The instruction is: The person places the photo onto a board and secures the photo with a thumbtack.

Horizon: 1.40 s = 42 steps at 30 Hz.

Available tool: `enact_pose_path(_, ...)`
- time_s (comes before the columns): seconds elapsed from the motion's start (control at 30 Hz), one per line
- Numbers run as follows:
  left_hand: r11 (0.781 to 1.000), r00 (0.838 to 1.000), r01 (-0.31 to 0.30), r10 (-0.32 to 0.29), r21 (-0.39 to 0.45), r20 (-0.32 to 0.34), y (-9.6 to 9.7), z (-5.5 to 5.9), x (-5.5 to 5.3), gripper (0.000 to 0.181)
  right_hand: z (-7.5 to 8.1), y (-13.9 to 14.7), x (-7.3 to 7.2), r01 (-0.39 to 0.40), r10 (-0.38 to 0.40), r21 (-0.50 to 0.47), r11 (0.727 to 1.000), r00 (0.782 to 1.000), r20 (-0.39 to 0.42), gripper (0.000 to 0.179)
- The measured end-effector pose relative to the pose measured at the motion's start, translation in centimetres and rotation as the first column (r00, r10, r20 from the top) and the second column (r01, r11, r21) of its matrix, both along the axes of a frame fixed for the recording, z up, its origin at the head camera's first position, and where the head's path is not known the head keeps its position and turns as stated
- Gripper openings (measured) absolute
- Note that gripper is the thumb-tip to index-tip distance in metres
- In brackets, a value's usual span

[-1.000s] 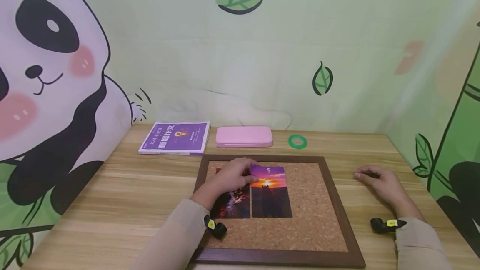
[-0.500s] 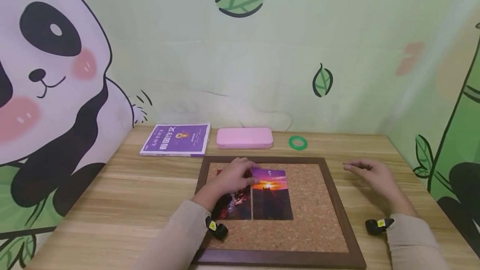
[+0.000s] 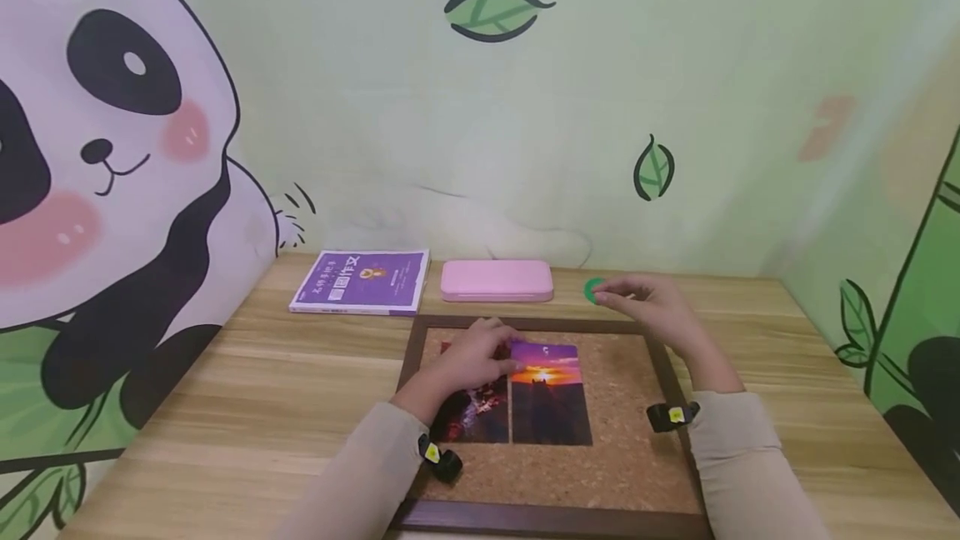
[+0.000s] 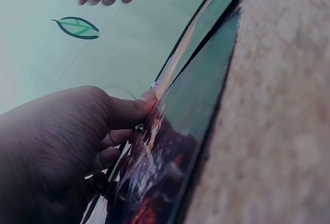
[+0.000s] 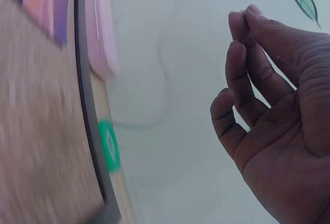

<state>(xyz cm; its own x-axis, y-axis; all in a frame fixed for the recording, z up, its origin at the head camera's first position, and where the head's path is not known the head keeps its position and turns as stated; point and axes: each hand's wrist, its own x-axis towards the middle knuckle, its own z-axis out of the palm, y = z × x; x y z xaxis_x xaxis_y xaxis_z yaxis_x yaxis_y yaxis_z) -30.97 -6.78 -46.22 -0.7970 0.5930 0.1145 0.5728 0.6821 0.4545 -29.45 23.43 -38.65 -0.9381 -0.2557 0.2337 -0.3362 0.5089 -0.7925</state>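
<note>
A photo of a sunset (image 3: 553,417) and a dark photo with red and white patches (image 3: 483,422) lie side by side on a brown-framed cork board (image 3: 555,477). My left hand (image 3: 476,357) rests over the dark photo, its thumb (image 4: 147,100) and fingertips pressing along the seam between the two. At the board's far right, my right hand (image 3: 651,311) hovers with thumb and index fingertips together and the other fingers loosely curled. In the right wrist view, nothing shows in that hand (image 5: 289,100). A green tape roll (image 5: 113,166) lies on the table, partly behind the right fingertips in the head view.
A pink case (image 3: 497,280) sits behind the board, left of the tape. Further left lies a purple book (image 3: 375,282). The wooden table (image 3: 225,407) meets a green wall covering (image 3: 360,107) with panda and leaf drawings.
My right hand has moved left and away from me, from the table beside the board to the green tape roll. My left hand stays on the photos. The head view has shifted slightly.
</note>
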Motion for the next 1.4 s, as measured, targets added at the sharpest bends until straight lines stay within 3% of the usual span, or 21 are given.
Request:
enact_pose_path(0.2, 1.0, 1.0, -0.004, 0.004, -0.01, -0.002, 0.0, -0.1, 0.0, 0.041, -1.7, -3.1, -1.3, -0.087, 0.087, -0.009, 0.996, 0.996, 0.009, 0.03)
enact_pose_path(0.4, 1.0, 1.0, -0.006, 0.006, -0.012, 0.018, 0.0, -0.1, 0.0, 0.042, -4.5, -5.2, -1.7, -0.185, 0.194, -0.072, 0.98, 0.969, 0.151, 0.023)
enact_pose_path(0.57, 1.0, 1.0, 0.006, -0.006, -0.017, -0.005, 0.1, 0.0, 0.0, 0.042, -6.1, -5.3, -1.7, -0.211, 0.205, 0.005, 0.977, 0.955, 0.213, 0.018)
enact_pose_path(0.8, 1.0, 0.999, 0.025, -0.025, -0.009, -0.027, -0.1, -0.2, -0.1, 0.041, -6.9, -5.0, -1.9, -0.211, 0.19, 0.127, 0.969, 0.968, 0.165, 0.011)
enact_pose_path(1.4, 1.0, 1.0, 0.011, -0.011, 0.002, 0.013, -0.2, -0.4, -0.1, 0.042, -7.4, -5.0, -1.9, -0.252, 0.231, 0.121, 0.96, 0.959, 0.163, 0.008)
